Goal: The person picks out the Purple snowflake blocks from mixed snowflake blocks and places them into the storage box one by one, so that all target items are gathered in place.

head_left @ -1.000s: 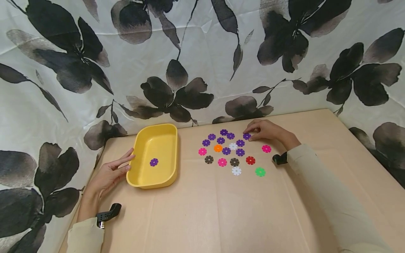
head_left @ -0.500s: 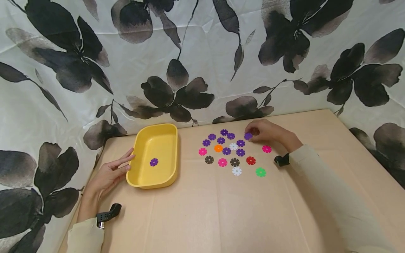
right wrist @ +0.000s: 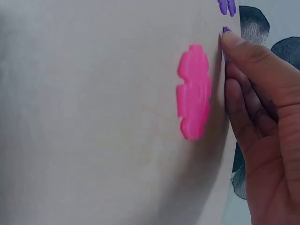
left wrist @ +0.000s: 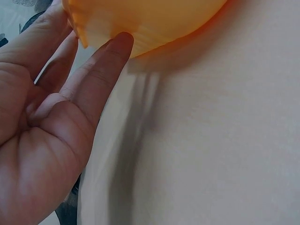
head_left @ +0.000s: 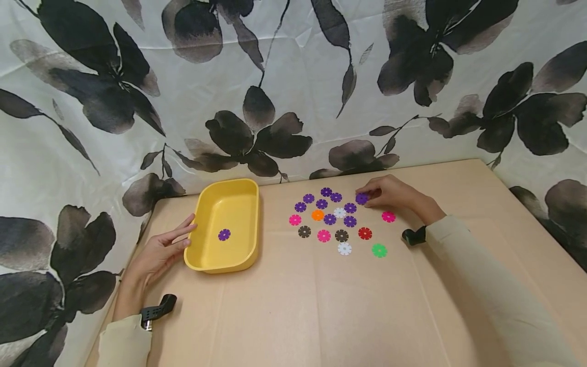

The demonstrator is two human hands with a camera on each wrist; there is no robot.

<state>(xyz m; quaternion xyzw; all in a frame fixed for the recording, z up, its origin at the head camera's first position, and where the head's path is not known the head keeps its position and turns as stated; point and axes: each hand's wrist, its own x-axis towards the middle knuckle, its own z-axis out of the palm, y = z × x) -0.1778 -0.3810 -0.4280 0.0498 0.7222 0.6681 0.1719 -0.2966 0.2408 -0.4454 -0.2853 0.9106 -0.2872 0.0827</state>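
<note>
"So, what is the right hand [head_left: 390, 192] doing?"

"It pinches a purple, notched, round, plastic-looking disc [head_left: 362, 198] between thumb and fingers; whether it clears the smooth beige table [head_left: 275, 316], I cannot tell."

"And the left hand [head_left: 158, 255]?"

"Well apart from the right; its nearly straight fingers touch the side of a yellow, rounded-rectangular tray [head_left: 229, 204]. Another purple disc [head_left: 224, 235] lies in it, right of those fingertips."

"What else is near the right?"

"A bright pink notched disc [head_left: 388, 217], just on its near side, and a multicoloured cluster of notched discs [head_left: 329, 219] to its left."
</note>
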